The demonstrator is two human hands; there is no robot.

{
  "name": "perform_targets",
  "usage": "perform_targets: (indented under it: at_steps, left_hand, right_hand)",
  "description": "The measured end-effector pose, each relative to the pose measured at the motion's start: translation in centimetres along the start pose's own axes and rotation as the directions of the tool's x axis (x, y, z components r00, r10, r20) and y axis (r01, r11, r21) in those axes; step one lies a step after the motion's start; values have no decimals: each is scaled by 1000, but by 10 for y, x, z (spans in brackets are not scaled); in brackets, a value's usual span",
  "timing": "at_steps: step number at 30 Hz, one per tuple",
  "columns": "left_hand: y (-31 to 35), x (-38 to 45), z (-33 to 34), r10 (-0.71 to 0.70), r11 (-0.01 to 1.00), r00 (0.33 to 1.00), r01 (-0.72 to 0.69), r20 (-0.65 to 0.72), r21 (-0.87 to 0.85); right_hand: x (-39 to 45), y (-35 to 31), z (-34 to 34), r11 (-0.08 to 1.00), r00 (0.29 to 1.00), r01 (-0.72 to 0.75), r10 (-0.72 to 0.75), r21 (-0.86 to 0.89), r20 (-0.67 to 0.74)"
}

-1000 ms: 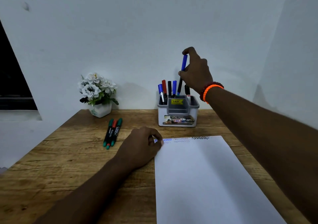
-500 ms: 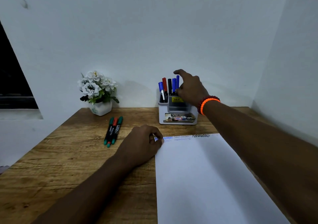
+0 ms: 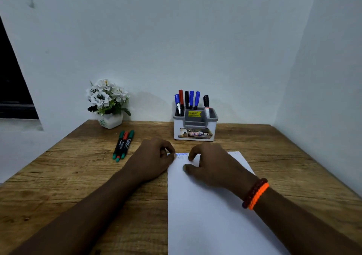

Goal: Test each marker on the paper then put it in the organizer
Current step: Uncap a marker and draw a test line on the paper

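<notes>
A white sheet of paper point(image 3: 205, 219) lies on the wooden table point(image 3: 78, 176), with blue scribbles point(image 3: 182, 154) along its top edge. My left hand point(image 3: 150, 160) sits at the sheet's top left corner, and its curled thumb and forefinger pinch that corner. Over the upper part of the sheet is my right hand point(image 3: 213, 166), loosely curled and holding nothing. Behind the paper, a white and grey organizer point(image 3: 195, 131) holds several upright markers point(image 3: 191, 99) in blue, red and black. Three more markers point(image 3: 123, 145), green and red capped, lie side by side to the left of my left hand.
A small white pot of white flowers point(image 3: 107, 101) stands at the back left against the wall. Walls close the table at the back and on the right. A dark window opening point(image 3: 11, 90) is at the far left.
My right hand let go of the blue marker in the organizer and came back down over the top of the paper. The left hand stayed at the paper's corner.
</notes>
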State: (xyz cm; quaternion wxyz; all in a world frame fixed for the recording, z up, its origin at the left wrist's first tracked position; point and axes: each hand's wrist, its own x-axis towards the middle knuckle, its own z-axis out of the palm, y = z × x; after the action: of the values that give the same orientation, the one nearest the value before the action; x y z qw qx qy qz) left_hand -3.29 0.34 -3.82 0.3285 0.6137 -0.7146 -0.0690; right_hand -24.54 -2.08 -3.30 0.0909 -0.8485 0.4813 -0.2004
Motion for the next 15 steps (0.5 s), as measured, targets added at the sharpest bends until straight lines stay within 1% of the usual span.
perform_targets:
  at_steps: [2, 4, 7, 10, 12, 15]
  left_hand:
    - [-2, 0, -5, -38, 999, 999, 39, -37, 13]
    - [-12, 2, -12, -108, 993, 986, 113, -124, 33]
    - [-36, 6, -26, -201, 970, 939, 231, -280, 80]
    - [-52, 6, -39, -262, 932, 884, 336, -388, 137]
    - [-56, 6, -41, -286, 913, 870, 375, -402, 160]
    - [-58, 8, -39, -315, 894, 871, 406, -378, 191]
  right_hand:
    - [1, 2, 1, 999, 1000, -14, 14, 38, 0]
    - [2, 2, 1, 999, 1000, -21, 21, 42, -3]
    - [1, 2, 3, 999, 999, -28, 28, 44, 15]
    - [1, 2, 5, 999, 999, -31, 31, 42, 20]
    - [1, 2, 4, 998, 999, -38, 37, 40, 18]
    - [-1, 2, 4, 998, 999, -50, 49, 35, 21]
